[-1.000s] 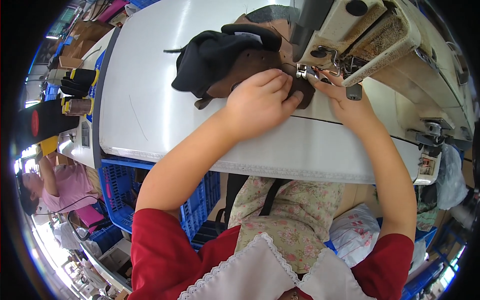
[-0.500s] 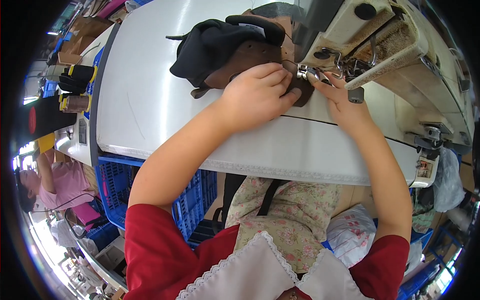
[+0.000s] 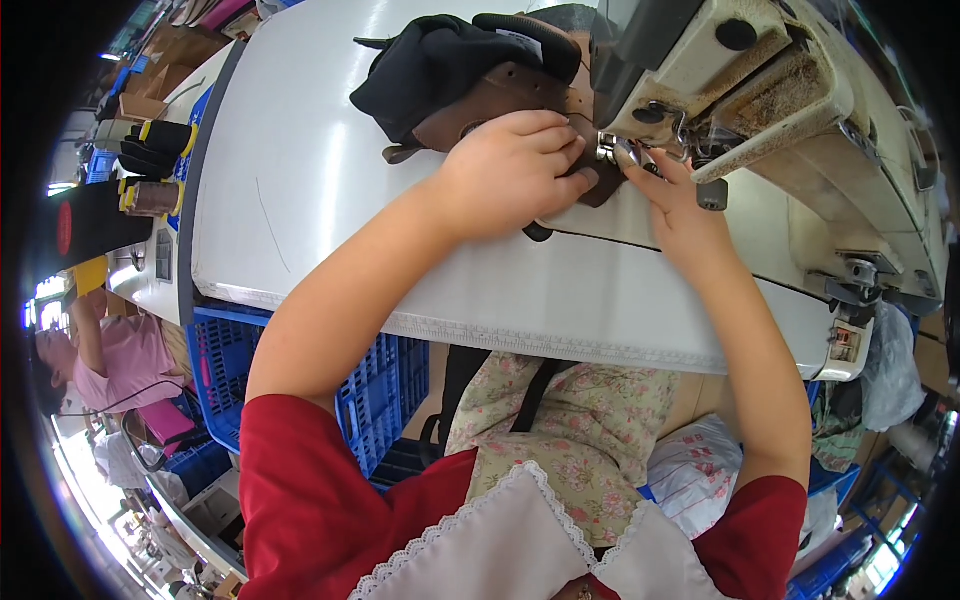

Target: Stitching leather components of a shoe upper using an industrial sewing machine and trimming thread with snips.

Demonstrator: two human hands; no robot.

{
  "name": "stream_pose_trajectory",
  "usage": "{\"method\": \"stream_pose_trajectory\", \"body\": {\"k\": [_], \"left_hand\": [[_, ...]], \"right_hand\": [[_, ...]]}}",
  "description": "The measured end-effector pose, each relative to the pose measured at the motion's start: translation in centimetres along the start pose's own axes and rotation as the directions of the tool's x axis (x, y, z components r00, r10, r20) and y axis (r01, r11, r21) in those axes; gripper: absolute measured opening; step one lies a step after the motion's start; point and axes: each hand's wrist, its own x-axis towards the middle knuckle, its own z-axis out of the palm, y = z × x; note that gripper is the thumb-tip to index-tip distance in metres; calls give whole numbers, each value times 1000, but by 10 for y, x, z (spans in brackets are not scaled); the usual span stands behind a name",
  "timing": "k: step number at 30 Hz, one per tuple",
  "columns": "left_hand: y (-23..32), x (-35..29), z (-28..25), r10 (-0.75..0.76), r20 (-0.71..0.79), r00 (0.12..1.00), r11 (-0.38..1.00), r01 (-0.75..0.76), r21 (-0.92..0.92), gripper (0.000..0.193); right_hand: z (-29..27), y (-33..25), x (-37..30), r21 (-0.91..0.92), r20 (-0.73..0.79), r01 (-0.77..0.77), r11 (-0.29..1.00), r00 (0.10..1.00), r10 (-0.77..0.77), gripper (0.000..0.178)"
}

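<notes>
A brown leather piece (image 3: 490, 95) with dark holes, joined to bunched black cloth (image 3: 430, 70), lies on the white sewing machine table. My left hand (image 3: 515, 175) is closed on its near side, fingers bent and thumb pointing toward the machine. The leather's flap (image 3: 598, 180) reaches beside the metal presser foot (image 3: 606, 147). On the foot's other side is my right hand (image 3: 690, 215), its thumb and a finger stretched apart close to the foot; its other fingertips are hidden behind machine parts. The sewing machine head (image 3: 780, 90) overhangs my right hand.
Thread spools (image 3: 155, 197) stand at the far left beyond the table edge. A blue plastic crate (image 3: 385, 400) is below the table, and a white plastic bag (image 3: 695, 465) lies by my lap. Another person (image 3: 130, 355) sits at the left. A loose thread (image 3: 268, 225) lies on the tabletop.
The leather piece and black cloth have shifted slightly away from me, with my left hand moving along. A dark rounded part now shows below my left hand. My right hand stays by the presser foot.
</notes>
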Motion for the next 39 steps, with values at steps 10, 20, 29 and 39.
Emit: {"method": "stream_pose_trajectory", "body": {"k": [10,20,29,39], "left_hand": [[17,10,-12,-45,103,994,992,33,121,32],[55,18,7,-288,50,956,940,272,206,31],[33,2,5,-180,33,983,984,179,13,33],[21,8,-2,-145,121,982,986,153,-62,37]], "right_hand": [[-13,-8,4,-57,310,-206,977,926,214,49],[-1,25,8,224,119,-256,940,965,234,15],[-11,6,5,78,211,-176,981,965,156,42],[-11,1,4,-65,-5,125,990,992,-126,32]]}}
